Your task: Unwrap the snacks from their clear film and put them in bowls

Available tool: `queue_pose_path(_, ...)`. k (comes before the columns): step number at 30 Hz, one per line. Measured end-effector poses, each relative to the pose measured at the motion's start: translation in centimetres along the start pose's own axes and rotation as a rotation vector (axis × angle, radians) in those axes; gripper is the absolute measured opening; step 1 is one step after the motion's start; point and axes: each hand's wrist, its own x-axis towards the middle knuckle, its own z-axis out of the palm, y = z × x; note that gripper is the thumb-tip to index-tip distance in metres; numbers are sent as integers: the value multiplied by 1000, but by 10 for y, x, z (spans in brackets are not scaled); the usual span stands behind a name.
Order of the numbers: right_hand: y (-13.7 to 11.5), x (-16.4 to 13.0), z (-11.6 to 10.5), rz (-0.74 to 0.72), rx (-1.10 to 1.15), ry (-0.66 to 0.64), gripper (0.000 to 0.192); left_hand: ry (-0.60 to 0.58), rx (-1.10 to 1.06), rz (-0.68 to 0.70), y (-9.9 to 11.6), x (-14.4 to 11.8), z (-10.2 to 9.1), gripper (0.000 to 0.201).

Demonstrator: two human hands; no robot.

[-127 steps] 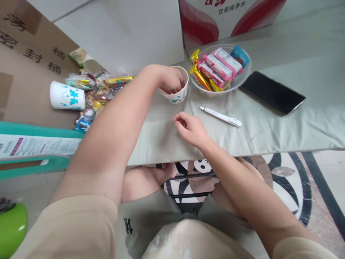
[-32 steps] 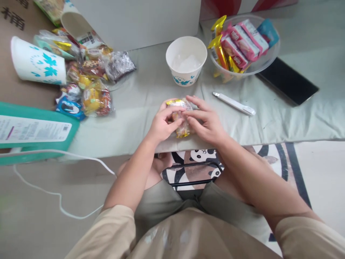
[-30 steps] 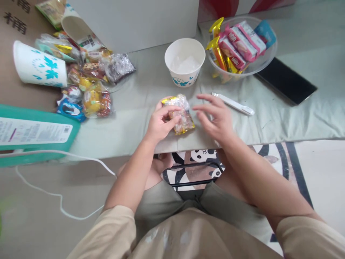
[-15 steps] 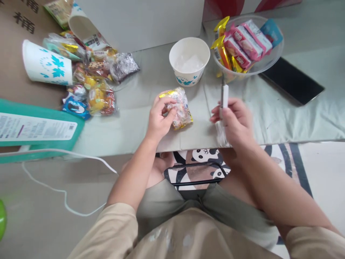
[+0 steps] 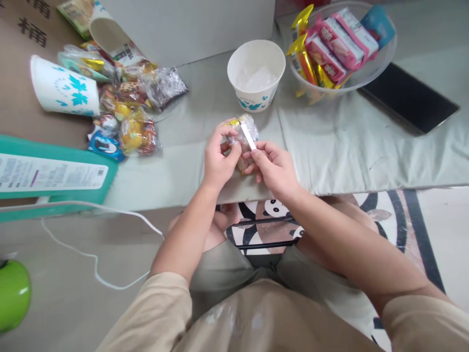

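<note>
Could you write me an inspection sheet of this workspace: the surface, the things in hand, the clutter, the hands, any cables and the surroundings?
Surface: low table under a grey-green cloth.
Things in hand: clear snack packet; thin white tool laid on it.
Clutter: snack pile, tipped paper cup, upright paper bowl, clear snack bowl, phone.
Hands: left hand grips the packet; right hand holds the tool.
Cables: white cable on the floor.
Surroundings: teal box, panda-print stool, green object.

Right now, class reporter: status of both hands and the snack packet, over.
Left hand grips snack packet. Right hand holds white cutter against it. Paper bowl just beyond, not touching.
</note>
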Motion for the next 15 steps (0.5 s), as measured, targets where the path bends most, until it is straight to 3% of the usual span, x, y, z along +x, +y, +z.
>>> queue_pose_path(7, -9, -9, -3, 140, -114, 13, 16, 181, 114, -39, 2, 4, -6, 31)
queue_pose_path(12, -13, -15, -5, 195, -331, -86, 8, 447, 77, -74, -13, 12, -38, 36)
queue_pose_path(15, -20, -17, -15, 187, -526, -97, 11, 500, 12, -196, -21, 15, -55, 33)
